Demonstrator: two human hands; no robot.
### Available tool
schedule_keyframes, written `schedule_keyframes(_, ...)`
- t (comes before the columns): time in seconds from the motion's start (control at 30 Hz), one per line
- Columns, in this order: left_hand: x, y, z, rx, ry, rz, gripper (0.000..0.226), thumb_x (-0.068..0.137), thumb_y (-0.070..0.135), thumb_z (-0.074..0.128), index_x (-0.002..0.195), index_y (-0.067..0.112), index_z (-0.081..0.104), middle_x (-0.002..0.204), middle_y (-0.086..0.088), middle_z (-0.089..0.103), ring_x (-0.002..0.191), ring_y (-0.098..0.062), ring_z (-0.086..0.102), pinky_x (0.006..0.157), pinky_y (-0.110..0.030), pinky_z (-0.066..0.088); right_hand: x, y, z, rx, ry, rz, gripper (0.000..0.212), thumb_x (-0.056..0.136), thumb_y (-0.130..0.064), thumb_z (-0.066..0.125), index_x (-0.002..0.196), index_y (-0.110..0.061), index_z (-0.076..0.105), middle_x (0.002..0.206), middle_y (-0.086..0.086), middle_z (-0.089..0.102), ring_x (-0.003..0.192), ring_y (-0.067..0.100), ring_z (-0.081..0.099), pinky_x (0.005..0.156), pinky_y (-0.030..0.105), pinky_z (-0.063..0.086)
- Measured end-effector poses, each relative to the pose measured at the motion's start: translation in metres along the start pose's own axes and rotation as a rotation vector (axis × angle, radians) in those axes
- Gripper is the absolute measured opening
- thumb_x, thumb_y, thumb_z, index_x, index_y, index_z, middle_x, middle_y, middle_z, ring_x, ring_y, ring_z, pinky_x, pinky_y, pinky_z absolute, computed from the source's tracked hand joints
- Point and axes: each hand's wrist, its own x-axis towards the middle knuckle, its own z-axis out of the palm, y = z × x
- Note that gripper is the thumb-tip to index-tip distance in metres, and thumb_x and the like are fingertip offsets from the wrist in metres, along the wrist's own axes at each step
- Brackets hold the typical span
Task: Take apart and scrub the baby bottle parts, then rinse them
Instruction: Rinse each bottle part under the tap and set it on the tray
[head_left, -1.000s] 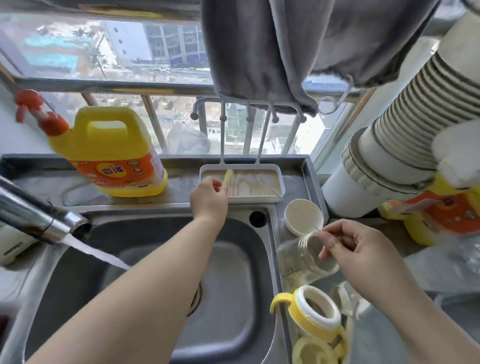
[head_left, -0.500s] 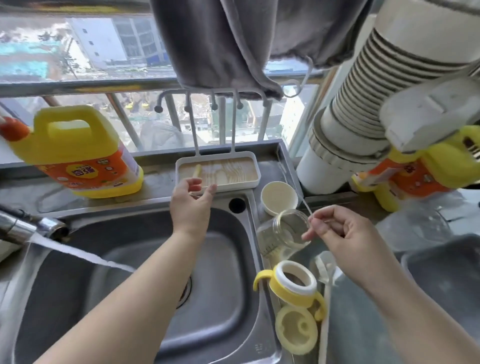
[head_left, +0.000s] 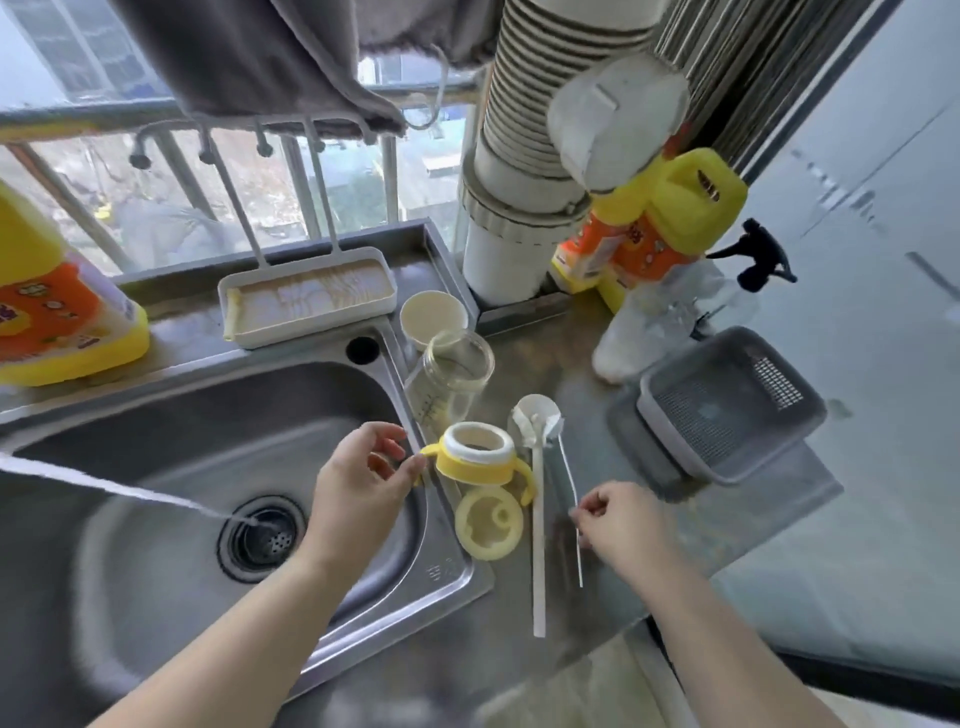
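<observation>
A clear bottle body (head_left: 449, 374) lies on its side on the counter by the sink's right rim. In front of it stands the yellow collar with handles (head_left: 475, 457), and a yellow disc (head_left: 488, 525) lies flat beside it. My left hand (head_left: 363, 483) pinches the collar's left handle over the sink edge. My right hand (head_left: 618, 519) pinches a thin wire straw brush (head_left: 569, 473) lying on the counter. A long white bottle brush (head_left: 537, 519) lies between the collar and that hand. A white cap (head_left: 434, 314) stands behind the bottle.
Water streams into the steel sink (head_left: 156, 467) toward the drain (head_left: 262, 538). A white tray (head_left: 306, 296) sits behind the sink, with a detergent jug (head_left: 52, 312) to its left. A grey basket (head_left: 727, 405), a spray bottle (head_left: 654, 322) and another jug (head_left: 665, 223) crowd the right.
My left hand left the small yellow piece in the white tray and came back to the collar's handle. My right hand dropped from the bottle mouth to the counter with the thin brush.
</observation>
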Motion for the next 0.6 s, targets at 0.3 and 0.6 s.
schedule_keyframes(0.3,-0.006,-0.011,0.01,0.057,-0.073,-0.01,0.021,0.08,0.014,0.074,0.084,0.028,0.058,0.082,0.006,0.059,0.069,-0.005,0.051,0.066,-0.017,0.042,0.009,0.006,0.019,0.072,0.032,0.017,0.026,0.082,-0.025,0.071,0.065,-0.02,0.052,0.064,0.002,0.065,0.066,0.02,0.064,0.064,0.028,0.051)
schedule_keyframes(0.6,-0.009,-0.015,0.024,0.221,-0.173,-0.055,0.012,0.08,0.018,0.073,0.076,0.016,0.062,0.072,0.004,0.062,0.06,-0.004,0.048,0.055,-0.01,0.038,0.003,-0.023,0.02,-0.013,0.116,-0.137,0.018,0.087,-0.033,0.061,0.083,-0.016,0.062,0.075,0.0,0.061,0.071,0.02,0.055,0.06,0.023,0.038)
